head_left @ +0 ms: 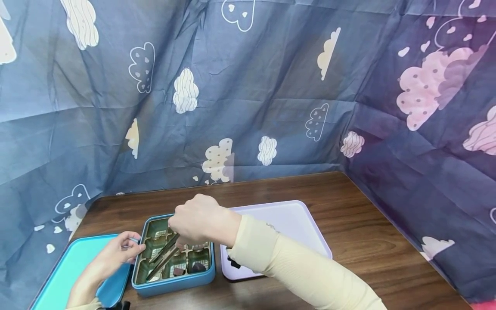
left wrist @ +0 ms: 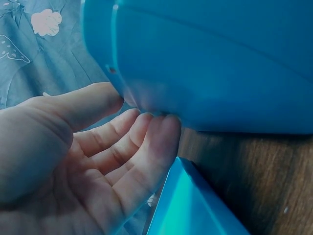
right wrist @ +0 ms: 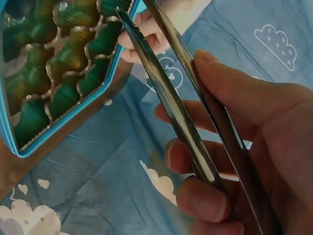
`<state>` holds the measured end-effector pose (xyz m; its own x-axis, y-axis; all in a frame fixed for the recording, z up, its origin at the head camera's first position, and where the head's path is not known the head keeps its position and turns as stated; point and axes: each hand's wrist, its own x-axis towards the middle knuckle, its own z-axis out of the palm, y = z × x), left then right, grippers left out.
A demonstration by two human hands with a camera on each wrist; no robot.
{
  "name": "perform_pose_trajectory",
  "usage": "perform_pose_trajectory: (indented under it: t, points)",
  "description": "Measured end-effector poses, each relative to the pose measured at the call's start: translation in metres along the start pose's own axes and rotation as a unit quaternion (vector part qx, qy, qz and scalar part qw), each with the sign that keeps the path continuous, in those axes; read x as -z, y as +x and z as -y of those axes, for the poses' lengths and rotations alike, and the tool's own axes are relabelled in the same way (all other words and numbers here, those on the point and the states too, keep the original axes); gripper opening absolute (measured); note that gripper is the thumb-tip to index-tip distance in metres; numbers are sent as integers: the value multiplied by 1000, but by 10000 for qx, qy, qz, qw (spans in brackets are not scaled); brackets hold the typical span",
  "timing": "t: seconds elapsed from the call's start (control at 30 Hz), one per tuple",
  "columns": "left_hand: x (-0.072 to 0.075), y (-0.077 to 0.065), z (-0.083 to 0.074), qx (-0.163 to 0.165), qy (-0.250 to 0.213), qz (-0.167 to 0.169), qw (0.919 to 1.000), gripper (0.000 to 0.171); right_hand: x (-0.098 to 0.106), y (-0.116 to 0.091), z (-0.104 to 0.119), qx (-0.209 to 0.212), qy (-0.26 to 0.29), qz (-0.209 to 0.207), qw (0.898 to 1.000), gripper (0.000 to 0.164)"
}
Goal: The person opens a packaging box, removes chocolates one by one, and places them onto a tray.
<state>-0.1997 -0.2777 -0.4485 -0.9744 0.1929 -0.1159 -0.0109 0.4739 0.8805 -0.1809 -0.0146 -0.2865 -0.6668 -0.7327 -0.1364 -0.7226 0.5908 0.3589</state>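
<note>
A blue box (head_left: pixel 182 285) holds a gold divided insert with several compartments. In its front row lie a small brown cube (head_left: pixel 179 271) and a dark rounded piece (head_left: pixel 199 267). My right hand (head_left: pixel 197 219) is above the box and grips metal tongs (head_left: pixel 167 259), thumb on one arm and fingers round the other. The tongs' arms stand apart, their tips down over the front left compartments; I see nothing between them. My left hand (head_left: pixel 118 254) rests its fingertips and thumb against the box's left wall (left wrist: pixel 195 73), fingers slightly bent.
Under my left forearm lies a turquoise lid (head_left: pixel 54 275). A pale lavender tray (head_left: pixel 306 234) is right of the box, partly covered by my right sleeve; a small black item (head_left: pixel 233 262) shows on it. Patterned blue cloth (head_left: pixel 248 107) hangs behind the wooden table (head_left: pixel 372 241).
</note>
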Motion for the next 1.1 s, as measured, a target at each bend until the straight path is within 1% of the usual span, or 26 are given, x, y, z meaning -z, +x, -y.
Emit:
perform_pose_trajectory:
  t: [0.1, 0.2, 0.4, 0.57, 0.67, 0.77, 1.1]
  points:
    - [0, -1, 0, -4, -18, -9, 10000, 40, 3, 4, 3, -86, -119, 182, 9997, 19]
    - [0, -1, -1, -2, 3, -10, 10000, 40, 2, 9, 9, -100, -216, 307, 9992, 18]
    - [1, 1, -1, -29, 73, 24, 10000, 42, -4, 20, 26, -128, -402, 442, 9981, 17]
    - [-1, 0, -2, 31, 42, -18, 10000, 40, -9, 23, 36, 38, -485, 434, 9979, 9]
    - [-1, 0, -1, 23, 28, -2, 10000, 40, -10, 21, 35, 83, -530, 406, 9977, 8]
    - [-1, 1, 0, 18, 58, 15, 10000, 41, -11, 19, 30, 50, -522, 343, 9980, 11]
    - [0, 2, 1, 74, 92, -34, 9999, 41, -5, 10, 14, -153, -103, 200, 9996, 16]
